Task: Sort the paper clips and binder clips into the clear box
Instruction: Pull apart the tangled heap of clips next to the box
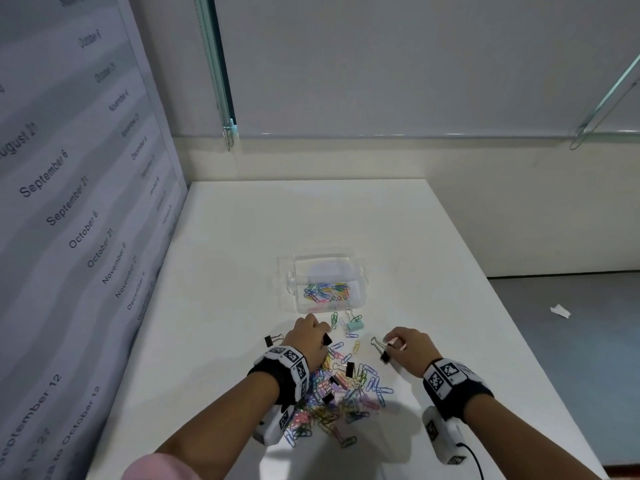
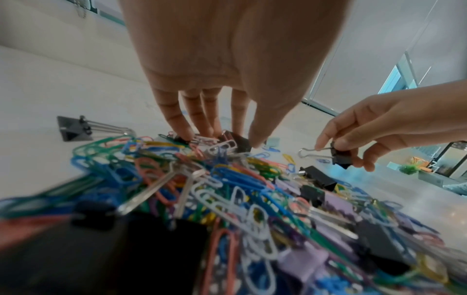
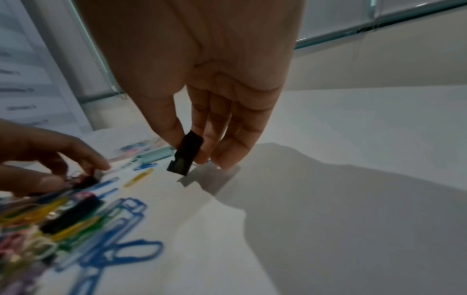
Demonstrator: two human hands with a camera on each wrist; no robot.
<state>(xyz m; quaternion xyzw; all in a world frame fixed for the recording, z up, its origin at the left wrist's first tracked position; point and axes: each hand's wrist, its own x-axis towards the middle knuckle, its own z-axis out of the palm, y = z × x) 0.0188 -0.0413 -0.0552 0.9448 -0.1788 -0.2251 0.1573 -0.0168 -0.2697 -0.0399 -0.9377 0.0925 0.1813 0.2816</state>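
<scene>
The clear box (image 1: 360, 271) stands mid-table with several coloured paper clips in its near part. A heap of paper clips and binder clips (image 1: 346, 393) lies in front of me. At the heap's far edge my left hand (image 1: 320, 336) pinches a black binder clip (image 2: 237, 141) between thumb and fingers. To the right of the heap my right hand (image 1: 391, 346) pinches another black binder clip (image 3: 188, 153) just above the table, its wire handles pointing left. A mint binder clip (image 1: 355, 326) and a few loose paper clips lie between the hands and the box.
One black binder clip (image 1: 272, 340) lies alone left of my left hand. A banner with printed dates (image 1: 86, 202) stands along the table's left side. The table's right edge (image 1: 512, 323) drops to grey floor holding a paper scrap (image 1: 560, 311).
</scene>
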